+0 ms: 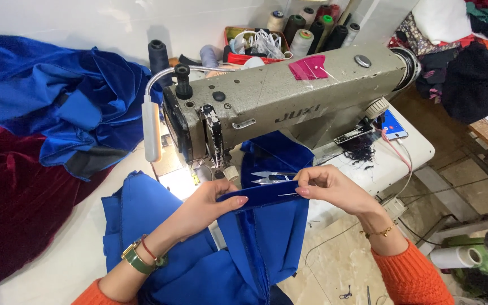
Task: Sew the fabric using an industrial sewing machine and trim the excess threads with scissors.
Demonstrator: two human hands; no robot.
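Observation:
My left hand (207,206) and my right hand (331,189) pinch a folded edge of royal blue fabric (266,237) between them, held taut just in front of a grey industrial sewing machine (289,96). A pin shows in the fold near my right fingers. Small thread snips (269,178) lie on the machine bed right behind the fold. The rest of the blue cloth drapes down toward my lap. A green watch sits on my left wrist, a thin bracelet on my right.
Blue velvet (57,107) and dark red velvet (12,209) are piled at the left. Thread cones (312,28) and a red tray stand behind the machine. A phone (393,124) lies on the white table at the right, piled clothes beyond.

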